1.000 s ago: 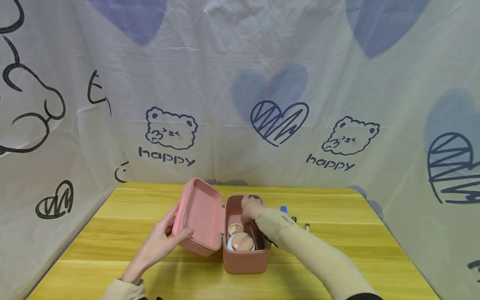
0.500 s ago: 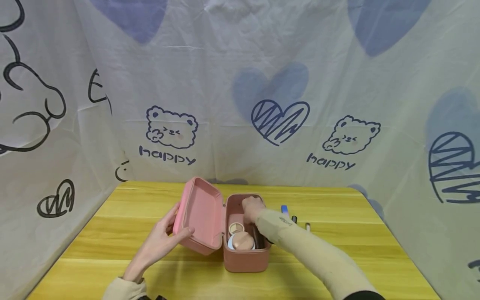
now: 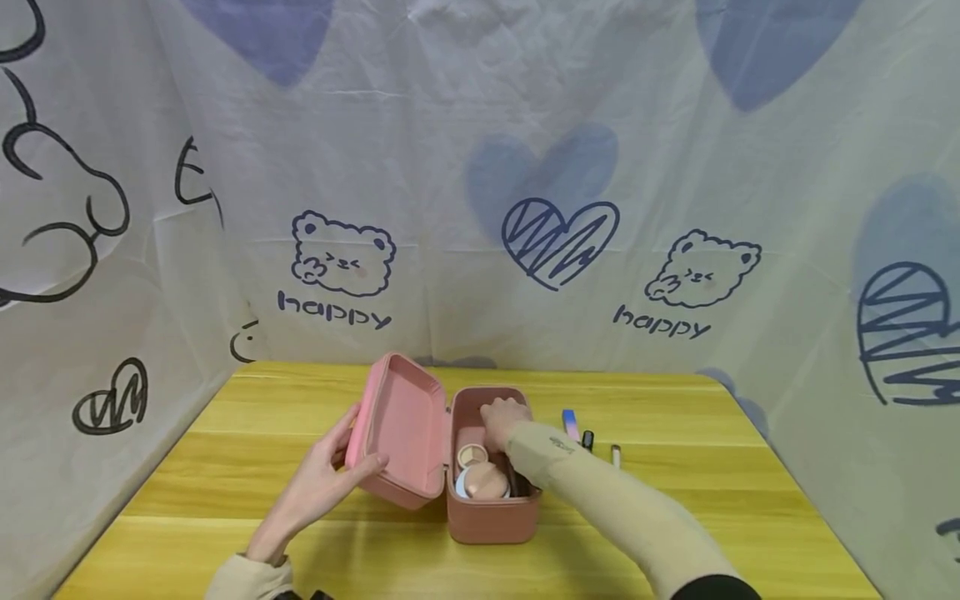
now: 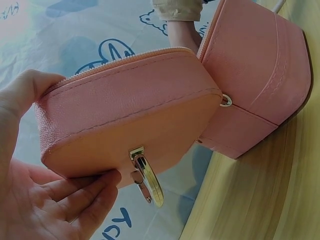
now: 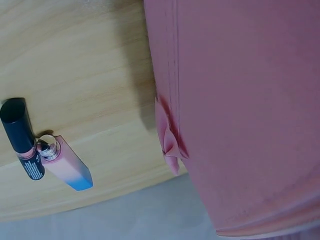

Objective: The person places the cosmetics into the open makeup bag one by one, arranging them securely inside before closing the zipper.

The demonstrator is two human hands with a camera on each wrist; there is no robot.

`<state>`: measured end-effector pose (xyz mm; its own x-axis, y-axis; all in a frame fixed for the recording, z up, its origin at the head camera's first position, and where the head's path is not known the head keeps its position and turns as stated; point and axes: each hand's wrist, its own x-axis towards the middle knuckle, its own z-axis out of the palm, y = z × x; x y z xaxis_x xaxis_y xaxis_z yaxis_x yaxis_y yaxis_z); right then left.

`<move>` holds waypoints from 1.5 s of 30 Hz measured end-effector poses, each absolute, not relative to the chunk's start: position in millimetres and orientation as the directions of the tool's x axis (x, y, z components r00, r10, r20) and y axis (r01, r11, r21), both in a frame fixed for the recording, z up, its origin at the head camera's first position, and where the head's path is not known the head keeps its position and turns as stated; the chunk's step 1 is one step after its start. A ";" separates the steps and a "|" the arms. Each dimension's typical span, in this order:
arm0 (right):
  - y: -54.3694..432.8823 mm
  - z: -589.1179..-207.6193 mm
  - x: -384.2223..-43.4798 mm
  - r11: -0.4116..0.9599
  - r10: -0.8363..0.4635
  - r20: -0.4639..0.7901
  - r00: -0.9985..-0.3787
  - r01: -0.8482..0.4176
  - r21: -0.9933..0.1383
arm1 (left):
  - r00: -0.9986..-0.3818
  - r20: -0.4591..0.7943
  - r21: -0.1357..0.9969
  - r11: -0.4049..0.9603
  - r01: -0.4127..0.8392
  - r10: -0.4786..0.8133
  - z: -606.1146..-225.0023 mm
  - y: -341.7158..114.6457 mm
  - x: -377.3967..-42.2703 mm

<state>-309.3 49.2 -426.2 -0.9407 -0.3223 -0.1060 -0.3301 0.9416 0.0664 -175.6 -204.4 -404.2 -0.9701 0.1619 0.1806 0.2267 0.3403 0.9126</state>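
A pink zip-up makeup case stands on the table, its lid swung out to the left. My left hand grips the lid, thumb over the zipped rim and fingers under the outer face near the gold handle in the left wrist view. Inside the case, my right hand reaches down toward the back; its fingertips are hidden, and I cannot tell whether they hold anything. In front of that hand lie a round compact, a small round palette and a dark item partly covered by the sleeve.
To the case's right, a pink-and-blue lipstick tube lies against a black-capped tube. Farther right is a small slim stick. A pink bow sticks out from the case's outer wall. A printed cloth hangs behind the table.
My right hand has drawn back slightly toward me inside the case, and its forearm has shifted a little left, showing more of the tubes. The left hand and lid stay put.
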 end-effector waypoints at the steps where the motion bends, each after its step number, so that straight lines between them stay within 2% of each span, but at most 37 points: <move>1: 48.6 -426.5 -309.7 0.941 -0.320 -0.108 -0.941 -0.329 0.074 | -0.970 0.181 0.913 0.340 0.227 0.161 -404.0 -204.6 -175.6; 10: 47.4 -430.1 -313.7 0.930 -0.326 -0.140 -0.935 -0.344 0.127 | -0.974 0.170 0.931 0.299 0.210 0.152 -401.2 -204.9 -174.6; 14: 47.7 -430.1 -313.8 0.926 -0.327 -0.154 -0.932 -0.349 0.145 | -0.986 0.137 0.948 0.276 0.157 0.091 -394.1 -204.0 -170.9; 22: 48.2 -424.9 -311.8 0.919 -0.333 -0.204 -0.921 -0.365 0.151 | -0.996 0.088 0.943 0.322 0.084 0.005 -385.1 -202.3 -166.1; 32: 47.8 -421.6 -310.4 0.912 -0.331 -0.238 -0.913 -0.374 0.165 | -0.998 0.065 0.944 0.324 0.061 -0.002 -384.0 -202.0 -166.1; 45: 50.4 -430.4 -310.2 0.894 -0.371 -0.167 -0.914 -0.399 0.201 | -0.999 0.042 0.949 0.313 0.041 0.003 -383.7 -201.3 -166.2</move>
<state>-310.2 50.4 -430.4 -0.9137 -0.3706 -0.1666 -0.3995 0.8945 0.2009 -166.2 -201.3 -383.7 -0.9991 0.0028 0.0417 0.0405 0.3133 0.9488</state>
